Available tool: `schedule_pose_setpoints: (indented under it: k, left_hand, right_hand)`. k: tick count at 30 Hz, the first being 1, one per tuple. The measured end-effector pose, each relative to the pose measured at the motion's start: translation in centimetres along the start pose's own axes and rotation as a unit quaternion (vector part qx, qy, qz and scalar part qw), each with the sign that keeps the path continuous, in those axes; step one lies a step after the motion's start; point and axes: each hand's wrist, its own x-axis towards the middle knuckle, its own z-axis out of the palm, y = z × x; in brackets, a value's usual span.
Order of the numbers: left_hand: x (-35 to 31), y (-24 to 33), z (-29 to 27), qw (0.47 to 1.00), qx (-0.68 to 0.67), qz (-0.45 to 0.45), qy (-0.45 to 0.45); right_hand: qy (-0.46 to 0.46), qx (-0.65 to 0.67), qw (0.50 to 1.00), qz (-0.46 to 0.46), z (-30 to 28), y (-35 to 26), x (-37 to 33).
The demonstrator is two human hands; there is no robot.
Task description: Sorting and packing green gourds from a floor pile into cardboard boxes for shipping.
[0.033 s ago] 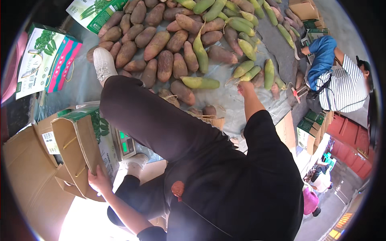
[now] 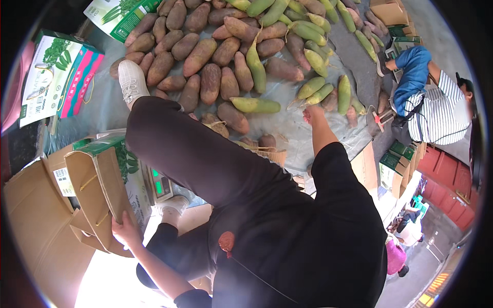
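At the left, my left hand (image 2: 127, 231) grips the edge of an open carton (image 2: 112, 190), brown inside with green and white print outside and yellow cord handles. The carton stands tilted on or against a scale (image 2: 162, 186) with a lit green display. My right hand (image 2: 311, 114) reaches forward with its fingers curled closed, right by the near end of a green radish (image 2: 319, 94). Whatever may be between those fingers is hidden. Another green radish (image 2: 343, 95) lies to its right, and one more (image 2: 255, 106) to its left.
Reddish-brown root vegetables (image 2: 210, 83) lie heaped ahead on plastic sheeting (image 2: 321, 128). A basket (image 2: 275, 155) is beside my knee. Printed cartons (image 2: 46, 87) stand at the far left, cardboard (image 2: 31, 215) below. A person in a striped shirt (image 2: 436, 115) squats at the right near more boxes (image 2: 403, 164).
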Motion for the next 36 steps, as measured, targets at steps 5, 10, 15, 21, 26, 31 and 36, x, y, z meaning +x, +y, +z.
schedule_pose_setpoints:
  k: [5, 10, 15, 21, 26, 31, 36]
  left_hand:
    - [0.5, 0.1, 1.2, 0.999, -0.052, 0.003, -0.014]
    - [0.3, 0.7, 0.8, 0.997, -0.068, -0.027, -0.020]
    - [0.5, 0.4, 0.8, 0.996, -0.078, -0.018, -0.029]
    - [0.0, 0.0, -1.1, 0.999, 0.032, -0.016, 0.005]
    - [0.1, -0.5, 0.6, 0.999, 0.033, -0.012, 0.022]
    - [-0.5, -0.8, 0.4, 0.998, 0.049, 0.015, 0.038]
    - [-0.4, -0.2, 0.8, 0.999, 0.022, 0.020, 0.034]
  right_hand:
    - [-0.048, 0.324, 0.938, 0.114, -1.4, 2.0, 1.9]
    - [-0.096, 0.437, 0.883, 0.140, 0.6, 1.6, 3.4]
    - [-0.033, 0.379, 0.916, 0.124, 0.0, 1.8, 5.8]
    - [0.101, 0.083, 0.990, -0.056, -0.1, 0.1, 5.5]
    - [0.127, 0.193, 0.961, -0.152, -2.5, -2.6, 6.3]
    - [0.052, 0.273, 0.929, -0.242, 0.8, -9.5, -7.4]
    - [-0.095, 0.200, 0.898, -0.380, 4.3, -15.3, -18.7]
